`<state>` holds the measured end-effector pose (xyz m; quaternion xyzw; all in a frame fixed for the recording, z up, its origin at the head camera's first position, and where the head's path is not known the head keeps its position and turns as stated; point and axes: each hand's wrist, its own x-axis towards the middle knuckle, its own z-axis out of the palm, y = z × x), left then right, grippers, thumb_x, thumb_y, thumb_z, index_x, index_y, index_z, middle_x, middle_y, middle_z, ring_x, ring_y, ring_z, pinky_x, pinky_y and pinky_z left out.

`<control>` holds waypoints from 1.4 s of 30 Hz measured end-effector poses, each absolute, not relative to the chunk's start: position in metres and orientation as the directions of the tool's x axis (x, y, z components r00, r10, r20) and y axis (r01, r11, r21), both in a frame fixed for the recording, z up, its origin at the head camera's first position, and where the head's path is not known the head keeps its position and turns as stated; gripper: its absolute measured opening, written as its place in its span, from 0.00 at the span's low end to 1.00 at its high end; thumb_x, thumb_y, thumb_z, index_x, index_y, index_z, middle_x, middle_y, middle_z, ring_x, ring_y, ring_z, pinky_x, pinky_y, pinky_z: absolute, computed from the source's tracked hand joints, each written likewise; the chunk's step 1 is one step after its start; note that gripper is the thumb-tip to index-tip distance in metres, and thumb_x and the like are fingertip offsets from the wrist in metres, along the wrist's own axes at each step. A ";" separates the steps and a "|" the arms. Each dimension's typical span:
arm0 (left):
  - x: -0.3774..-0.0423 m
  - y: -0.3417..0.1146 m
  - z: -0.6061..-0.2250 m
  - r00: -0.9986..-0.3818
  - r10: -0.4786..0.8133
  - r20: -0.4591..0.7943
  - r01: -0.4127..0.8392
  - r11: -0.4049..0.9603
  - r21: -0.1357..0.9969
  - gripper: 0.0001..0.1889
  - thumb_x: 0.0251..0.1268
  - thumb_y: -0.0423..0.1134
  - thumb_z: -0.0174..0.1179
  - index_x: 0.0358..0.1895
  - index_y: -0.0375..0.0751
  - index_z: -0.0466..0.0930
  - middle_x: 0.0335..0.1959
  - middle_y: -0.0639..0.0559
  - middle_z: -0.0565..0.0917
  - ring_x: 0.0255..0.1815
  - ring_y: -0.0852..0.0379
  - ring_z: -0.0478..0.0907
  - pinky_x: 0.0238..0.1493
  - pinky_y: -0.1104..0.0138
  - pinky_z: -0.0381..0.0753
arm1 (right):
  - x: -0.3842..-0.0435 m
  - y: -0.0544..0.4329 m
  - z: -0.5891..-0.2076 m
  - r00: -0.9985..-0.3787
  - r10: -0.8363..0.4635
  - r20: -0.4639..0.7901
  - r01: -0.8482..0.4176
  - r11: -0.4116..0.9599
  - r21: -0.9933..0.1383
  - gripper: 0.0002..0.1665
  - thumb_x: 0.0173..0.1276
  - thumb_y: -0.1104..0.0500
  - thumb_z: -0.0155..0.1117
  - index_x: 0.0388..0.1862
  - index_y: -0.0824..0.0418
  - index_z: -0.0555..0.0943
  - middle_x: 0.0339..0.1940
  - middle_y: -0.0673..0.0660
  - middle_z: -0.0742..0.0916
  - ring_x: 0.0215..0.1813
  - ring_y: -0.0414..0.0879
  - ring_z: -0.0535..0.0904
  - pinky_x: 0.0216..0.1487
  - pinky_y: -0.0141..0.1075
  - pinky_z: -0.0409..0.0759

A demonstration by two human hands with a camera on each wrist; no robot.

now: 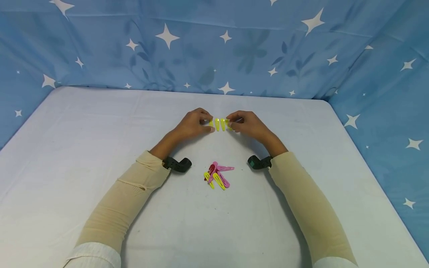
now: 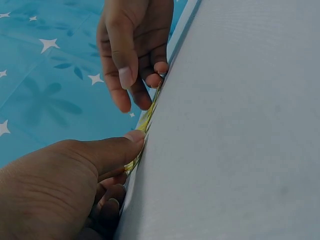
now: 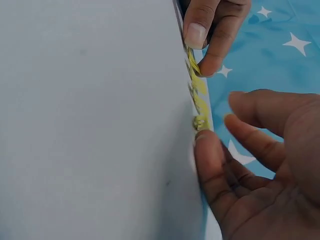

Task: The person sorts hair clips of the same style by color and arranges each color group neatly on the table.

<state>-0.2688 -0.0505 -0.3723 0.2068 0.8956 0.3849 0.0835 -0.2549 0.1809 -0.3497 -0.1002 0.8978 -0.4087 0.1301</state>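
Yellow snap hair clips [image 1: 222, 124] stand side by side in a short row near the far side of the table. At the row's left end my left hand [image 1: 195, 124] pinches the outermost yellow hair clip [image 1: 210, 123] between thumb and fingertips. My right hand [image 1: 248, 123] is at the other end, its fingers relaxed and spread around the rightmost yellow clip [image 1: 228, 124]. In the right wrist view a fingertip of the right hand [image 3: 260, 150] rests on the cloth right beside that clip, while thumb and other fingers stay apart.
Closer to me lies a small pile of hair clips: pink [image 1: 226, 168], red [image 1: 211, 169] and yellow [image 1: 219, 181]. A white cloth covers the table [image 1: 187, 230]. A blue curtain [image 1: 201, 56] with white stars hangs behind the table and along its right side.
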 end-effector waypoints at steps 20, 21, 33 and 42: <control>-0.267 -0.050 -0.372 -0.903 0.429 0.022 0.316 0.629 0.710 0.24 0.63 0.41 0.67 0.62 0.37 0.79 0.60 0.42 0.76 0.56 0.47 0.76 0.59 0.57 0.76 | -0.228 0.194 -0.349 -0.937 -0.324 -0.128 -0.101 0.605 -0.790 0.18 0.73 0.56 0.60 0.58 0.63 0.80 0.49 0.62 0.84 0.41 0.51 0.83 0.45 0.35 0.80; -0.267 -0.050 -0.372 -0.903 0.430 0.022 0.317 0.628 0.711 0.25 0.64 0.40 0.66 0.63 0.37 0.78 0.60 0.42 0.76 0.56 0.47 0.76 0.59 0.57 0.76 | -0.226 0.194 -0.349 -0.935 -0.333 -0.123 -0.112 0.604 -0.789 0.18 0.73 0.57 0.60 0.57 0.63 0.80 0.48 0.62 0.84 0.41 0.51 0.83 0.44 0.34 0.80; -0.268 -0.048 -0.372 -0.904 0.426 0.031 0.317 0.620 0.718 0.24 0.63 0.40 0.67 0.61 0.37 0.80 0.60 0.43 0.76 0.56 0.47 0.77 0.60 0.57 0.76 | -0.206 0.189 -0.346 -0.905 -0.420 -0.063 -0.203 0.558 -0.805 0.15 0.69 0.61 0.62 0.53 0.63 0.83 0.45 0.60 0.86 0.38 0.49 0.82 0.38 0.33 0.79; -0.268 -0.051 -0.372 -0.903 0.429 0.023 0.313 0.619 0.720 0.25 0.63 0.41 0.67 0.63 0.37 0.78 0.60 0.42 0.76 0.57 0.46 0.76 0.60 0.56 0.75 | -0.182 0.178 -0.342 -0.812 -0.580 -0.060 -0.302 0.506 -0.808 0.15 0.66 0.66 0.65 0.52 0.62 0.85 0.41 0.56 0.88 0.40 0.46 0.82 0.44 0.33 0.81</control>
